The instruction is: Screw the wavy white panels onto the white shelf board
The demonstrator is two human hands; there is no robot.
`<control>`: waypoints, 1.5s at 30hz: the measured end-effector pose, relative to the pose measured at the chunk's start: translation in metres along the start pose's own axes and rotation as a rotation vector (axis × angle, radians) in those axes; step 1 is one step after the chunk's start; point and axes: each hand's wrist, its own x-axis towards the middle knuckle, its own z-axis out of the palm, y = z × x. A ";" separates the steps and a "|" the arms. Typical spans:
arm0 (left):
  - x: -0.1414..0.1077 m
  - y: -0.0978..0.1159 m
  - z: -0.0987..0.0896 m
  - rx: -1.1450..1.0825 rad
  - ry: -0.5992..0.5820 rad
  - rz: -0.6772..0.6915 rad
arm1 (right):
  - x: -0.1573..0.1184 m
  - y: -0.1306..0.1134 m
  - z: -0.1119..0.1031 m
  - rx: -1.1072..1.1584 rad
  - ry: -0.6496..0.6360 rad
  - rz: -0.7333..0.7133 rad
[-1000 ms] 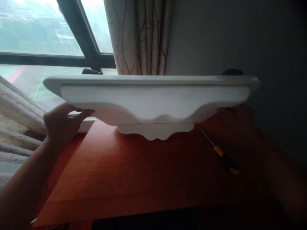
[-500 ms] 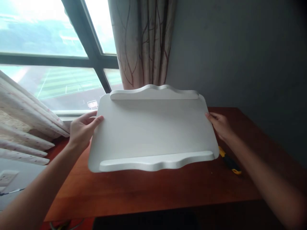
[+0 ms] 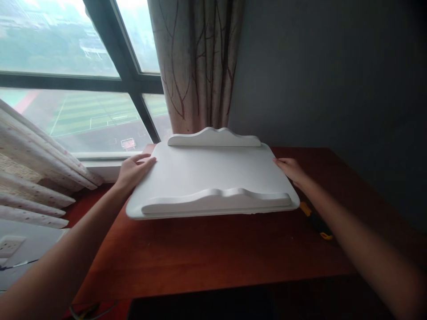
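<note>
A white board (image 3: 213, 166) with rounded corners is held over the wooden table. One wavy-edged white rail (image 3: 215, 138) runs along its far side, another wavy-edged rail (image 3: 216, 200) along its near side. My left hand (image 3: 135, 170) grips the board's left edge, thumb on top and fingers underneath, mostly hidden. On the opposite edge, my right hand (image 3: 291, 170) has the same kind of hold, its thumb at the rim. The board lies nearly level; whether its far side touches the table is hidden.
The reddish-brown table (image 3: 213, 253) spreads below, with a yellow-and-black tool (image 3: 316, 223) partly behind my right forearm. Behind stand a patterned curtain (image 3: 200, 66) and a grey wall (image 3: 316, 75). A window (image 3: 70, 115) and a wall socket (image 3: 11, 246) are on the left.
The board has tipped from facing me to nearly flat and moved farther away, its near edge higher in view. Both hands went with it, keeping their hold.
</note>
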 end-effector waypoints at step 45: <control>-0.079 0.004 0.011 -0.064 -0.127 0.304 | -0.032 -0.094 0.047 -0.278 -0.189 -0.348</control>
